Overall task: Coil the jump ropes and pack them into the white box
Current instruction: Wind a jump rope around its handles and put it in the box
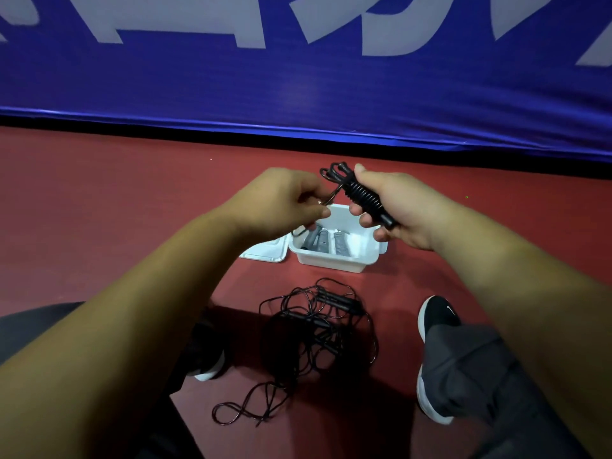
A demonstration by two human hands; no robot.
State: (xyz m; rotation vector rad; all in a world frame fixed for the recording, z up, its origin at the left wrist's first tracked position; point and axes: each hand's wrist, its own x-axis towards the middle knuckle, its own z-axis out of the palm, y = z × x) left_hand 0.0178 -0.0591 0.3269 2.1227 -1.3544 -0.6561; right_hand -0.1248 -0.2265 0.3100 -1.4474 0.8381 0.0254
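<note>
From the head view, my right hand (pixel 400 207) is clenched round a black jump rope (pixel 361 193), its cord wound in tight turns over the handles. A few loops stick out at the far end. My left hand (pixel 281 202) pinches a strand (pixel 331 196) running off that bundle. Both hands hang above the white box (pixel 331 261), which sits open on the red floor (pixel 99 210) with its lid (pixel 265 251) just beside it. Grey wound ropes (pixel 323 241) already lie inside.

The main risk, as I judge it, is the tail end. If the strand in my left hand is not tucked under a turn before I let go, the winding could spring loose and the bundle would unravel in the box. The free loops at the top could also snag on the box rim, or on the grey ropes, as I lower it.

Nearer to me, between my shoes (pixel 437 314), the loose pile (pixel 314 326) of black cord lies tangled, with handles buried in it. Pulling one rope out fast would probably tighten a knot. A shifted foot could also tread on the cord or drag it.
</note>
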